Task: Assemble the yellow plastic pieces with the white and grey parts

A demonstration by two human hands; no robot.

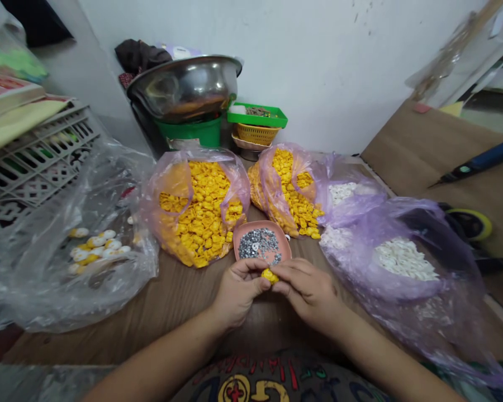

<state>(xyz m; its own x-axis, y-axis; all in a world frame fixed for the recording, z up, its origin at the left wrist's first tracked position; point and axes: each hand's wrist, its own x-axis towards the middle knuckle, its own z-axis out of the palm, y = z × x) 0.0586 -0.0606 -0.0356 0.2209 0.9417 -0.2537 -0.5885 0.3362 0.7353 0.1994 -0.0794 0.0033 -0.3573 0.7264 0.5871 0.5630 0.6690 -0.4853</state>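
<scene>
A small yellow plastic piece (270,276) is pinched between the fingertips of my left hand (243,290) and my right hand (312,287). Both hands are closed on it, just above the near rim of a pink dish (237,245). Many tiny grey metallic bits lie in that dish, with one small white piece (255,246) on top. Behind it, two pinkish bags, one at left (201,218) and one at right (291,190), are full of yellow pieces. What the fingertips cover of the held piece is hidden.
On the left, a clear bag (121,285) holds joined white-and-yellow pieces. Purple bags (440,234) with white pieces lie right. At the back stand a metal basin (193,84) on a green tub (193,134) and a green tray (264,118). A blue pen-like tool (486,159) is far right.
</scene>
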